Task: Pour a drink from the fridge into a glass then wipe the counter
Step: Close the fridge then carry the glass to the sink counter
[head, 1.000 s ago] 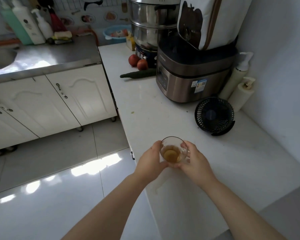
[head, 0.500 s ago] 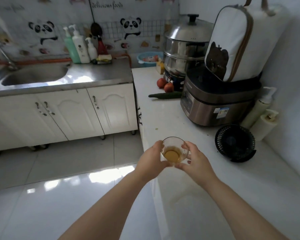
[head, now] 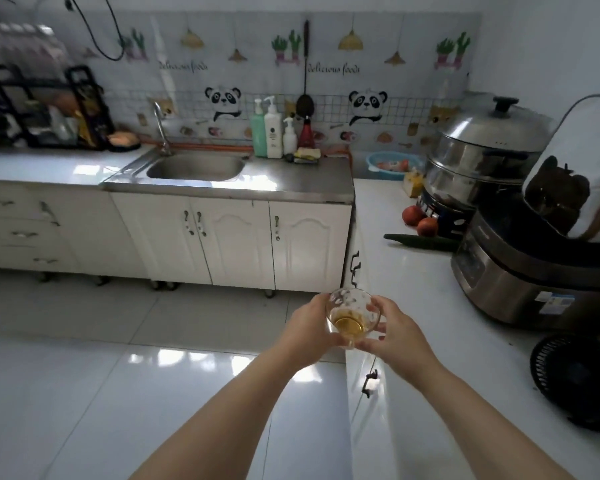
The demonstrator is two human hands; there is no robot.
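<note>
A small clear glass [head: 352, 315] with a little amber drink in its bottom is held in the air between both hands, over the front-left edge of the white counter [head: 413, 289]. My left hand [head: 307, 329] grips its left side and my right hand [head: 395, 332] grips its right side and base. The glass is tilted slightly toward me. No bottle or cloth is in sight near the hands.
A steel sink [head: 196, 166] with a tap sits in the far counter, soap bottles [head: 272, 131] behind it. On the right counter stand a rice cooker [head: 520, 271], a steamer pot [head: 482, 157], tomatoes [head: 420, 221], a cucumber [head: 420, 241] and a black fan [head: 575, 379]. White floor tiles lie below.
The view has lifted and turned left, bringing the sink and back wall into sight. Both hands have raised the glass from the counter's surface toward its front-left edge, still holding it.
</note>
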